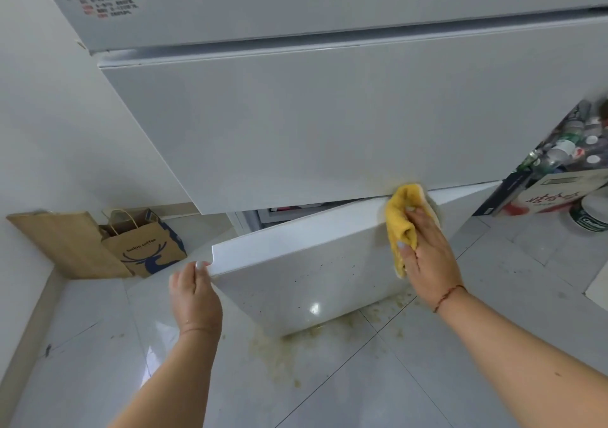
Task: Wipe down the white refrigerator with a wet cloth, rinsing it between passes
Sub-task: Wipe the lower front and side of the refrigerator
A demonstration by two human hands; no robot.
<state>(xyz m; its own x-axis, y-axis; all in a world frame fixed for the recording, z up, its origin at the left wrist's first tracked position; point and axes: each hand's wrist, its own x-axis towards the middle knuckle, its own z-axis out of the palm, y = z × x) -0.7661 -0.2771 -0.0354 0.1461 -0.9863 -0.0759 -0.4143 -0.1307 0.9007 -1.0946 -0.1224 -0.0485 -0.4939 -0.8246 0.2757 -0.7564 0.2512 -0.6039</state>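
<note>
Yellow cloth (403,223), soft and bunched, sits against the top right corner of the fridge's (296,124) lowest door (306,263), just under the bottom edge of the panel above; the right hand (427,253) grips it, fingers curled into its folds; the left hand (195,292) pinches the door's left corner, holding it swung out over the tiled floor (362,378). Door faces are flat, glossy and hard, with dark specks on the lower one and a yellowish smear at the seam; similar residue lies on the floor beneath. To do this pass well, I'd press the cloth flat, run it along the top edge toward the left corner, keep the door steady, and rinse soon, since the grime looks heavy.
</note>
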